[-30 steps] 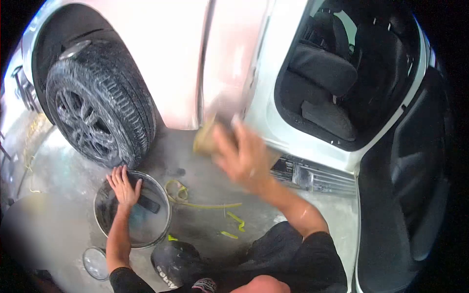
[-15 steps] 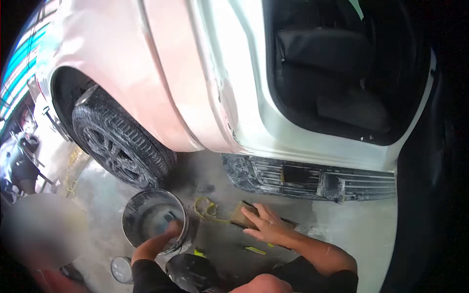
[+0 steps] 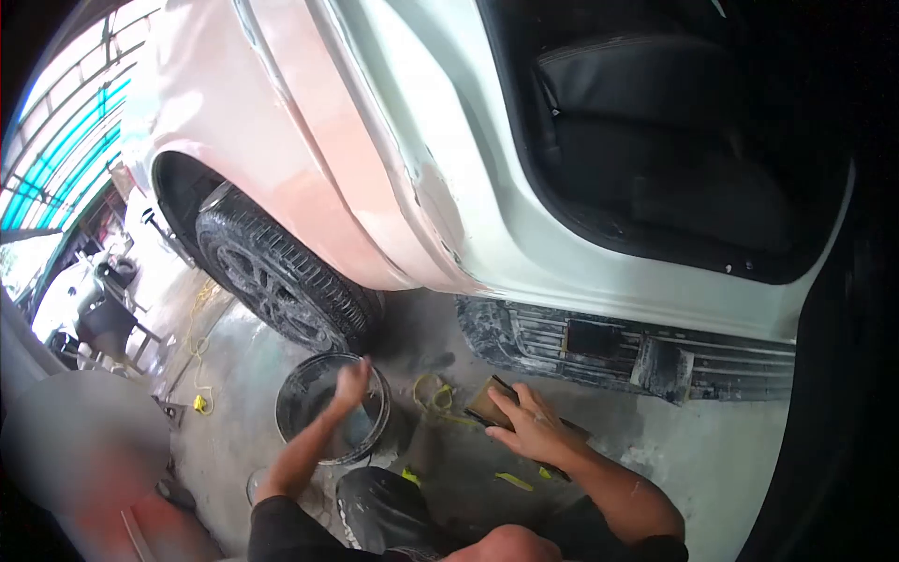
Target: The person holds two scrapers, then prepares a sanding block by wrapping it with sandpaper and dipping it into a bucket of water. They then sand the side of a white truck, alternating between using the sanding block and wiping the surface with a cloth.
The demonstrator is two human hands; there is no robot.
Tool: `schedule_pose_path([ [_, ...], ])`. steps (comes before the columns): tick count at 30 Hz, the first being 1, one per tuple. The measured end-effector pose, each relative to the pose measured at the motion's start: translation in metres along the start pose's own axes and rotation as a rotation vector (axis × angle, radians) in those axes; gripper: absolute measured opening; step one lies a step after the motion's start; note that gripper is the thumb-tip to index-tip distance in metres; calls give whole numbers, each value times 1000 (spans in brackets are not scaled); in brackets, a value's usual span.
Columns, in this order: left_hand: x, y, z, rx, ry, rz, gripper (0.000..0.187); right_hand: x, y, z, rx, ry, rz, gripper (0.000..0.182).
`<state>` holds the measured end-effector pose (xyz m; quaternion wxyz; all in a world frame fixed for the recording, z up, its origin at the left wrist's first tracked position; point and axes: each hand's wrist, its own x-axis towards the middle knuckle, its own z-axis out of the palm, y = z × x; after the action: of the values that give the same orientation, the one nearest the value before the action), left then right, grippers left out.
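My left hand (image 3: 352, 384) is raised at the far right part of a round, stained bucket (image 3: 287, 423), its fingers curled. What they hold, if anything, is hidden. Greyish liquid shows inside the bucket. Farther right, my right hand (image 3: 536, 429) grips a flat brown board (image 3: 489, 405) with dark edges, fingers laid over it and thumb at the near side. A pale car body (image 3: 328, 178) with pinkish patches rises ahead of both hands.
A dusty tyre (image 3: 309, 281) stands just beyond the bucket, and a ribbed side step (image 3: 599, 347) runs along the car. Yellow cord (image 3: 433, 393) and yellow-green scraps (image 3: 513, 481) lie on the floor. Another person (image 3: 140, 525) is at the lower left.
My left hand has come up out of the bucket, where a dark item showed beside it. My right hand stays on the board. The view has shifted, moving the scene rightward.
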<state>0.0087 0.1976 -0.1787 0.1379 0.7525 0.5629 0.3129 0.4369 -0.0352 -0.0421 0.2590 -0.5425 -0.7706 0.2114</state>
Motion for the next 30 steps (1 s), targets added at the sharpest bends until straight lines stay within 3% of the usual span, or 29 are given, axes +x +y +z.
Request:
schedule_pose_path([
  [1,23,49,-33,-112,163,10,55,6,2,0,19,-11,1,73],
  [2,33,151,-85,-226,233,-41,55,11,4,1,40,-24,-1,73],
  [3,49,203,-115,-297,322,27,53,15,7,5,42,-23,-14,72],
  [5,84,277,-147,-412,545,213,45,23,14,13,42,-20,-39,70],
  [6,99,302,-159,-308,661,244,34,28,18,17,45,8,-65,71],
  [8,144,336,-152,-158,1105,404,45,34,25,30,57,62,-110,74],
  [10,168,363,-125,-403,1028,84,75,38,34,43,82,71,-120,74],
  [12,173,378,-78,-292,1012,-25,87,36,35,37,96,33,-94,74],
  [13,162,391,-65,-396,982,-23,88,34,28,26,105,-4,-65,74],
  [17,137,413,-20,-368,952,30,90,29,38,16,156,-142,42,77],
  [23,114,407,9,-215,960,283,81,32,80,47,27,-96,29,80],
  [26,135,403,-25,-233,941,95,74,33,82,44,147,-193,76,77],
  [30,147,405,-58,-277,927,57,70,36,74,45,126,-240,23,79],
])
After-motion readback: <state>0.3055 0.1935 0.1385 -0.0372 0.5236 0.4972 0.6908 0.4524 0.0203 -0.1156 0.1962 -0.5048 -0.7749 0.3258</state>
